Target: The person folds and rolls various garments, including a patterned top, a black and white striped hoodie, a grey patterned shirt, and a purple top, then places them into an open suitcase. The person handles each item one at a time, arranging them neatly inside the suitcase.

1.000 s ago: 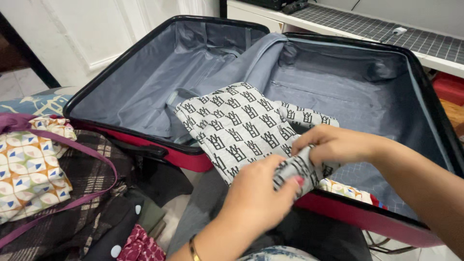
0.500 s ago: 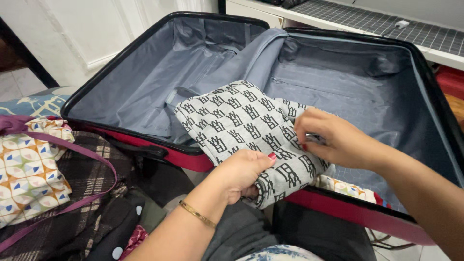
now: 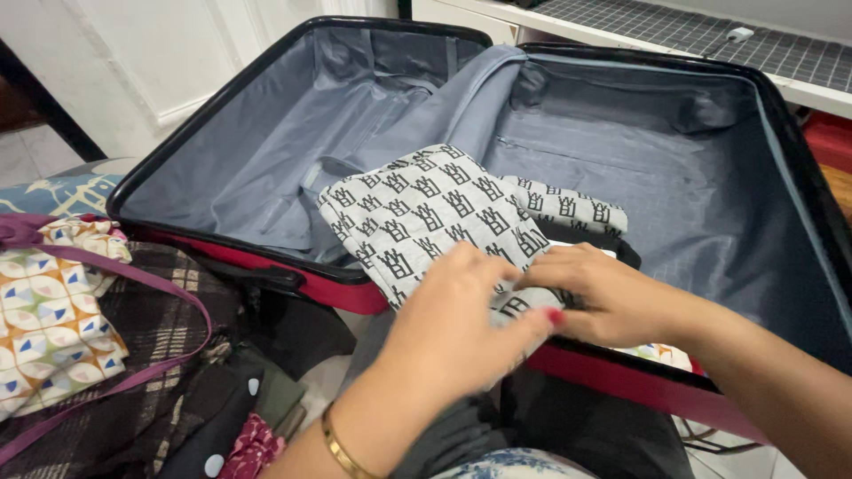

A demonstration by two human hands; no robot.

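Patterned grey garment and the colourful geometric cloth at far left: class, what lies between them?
In the head view, the suitcase's red rim and dark plaid fabric lie between the grey garment and the geometric cloth.

This looks like a room in a home: an open red suitcase (image 3: 621, 372) with grey lining lies beside a heap of patterned clothes (image 3: 98, 337), near a white panelled wall (image 3: 177, 53) and a tiled floor (image 3: 22, 155).

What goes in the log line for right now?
left hand: on patterned grey garment | right hand: on garment | red suitcase: open
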